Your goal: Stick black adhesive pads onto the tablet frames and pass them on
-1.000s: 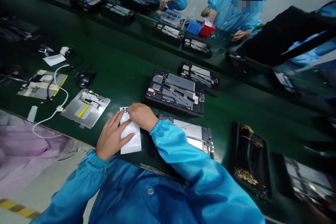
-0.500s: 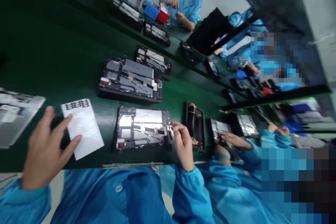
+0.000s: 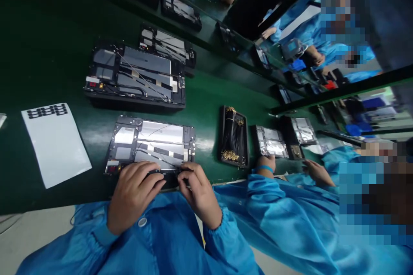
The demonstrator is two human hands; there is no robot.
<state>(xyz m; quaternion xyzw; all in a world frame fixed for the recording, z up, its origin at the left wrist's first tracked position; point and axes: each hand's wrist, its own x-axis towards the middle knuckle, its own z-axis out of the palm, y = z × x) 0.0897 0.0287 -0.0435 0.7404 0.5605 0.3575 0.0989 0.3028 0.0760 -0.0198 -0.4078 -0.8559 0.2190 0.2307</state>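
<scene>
The left hand [image 3: 134, 191] and the right hand [image 3: 200, 193] are both half closed, and their fingers hold a dark strip [image 3: 163, 179] between them. This strip lies at the lower edge of a tablet frame [image 3: 150, 144], on the green bench [image 3: 48, 64]. A white sheet [image 3: 54, 150] lies left of the frame, not touching it.

No words or numbers are showing legibly anywhere (the black patches [image 3: 47, 111] on the white sheet [image 3: 54, 150] at left are shapes, not letters), and the small red label [image 3: 112, 164] on the tablet frame [image 3: 151, 135] is reading as too blurred.
</scene>
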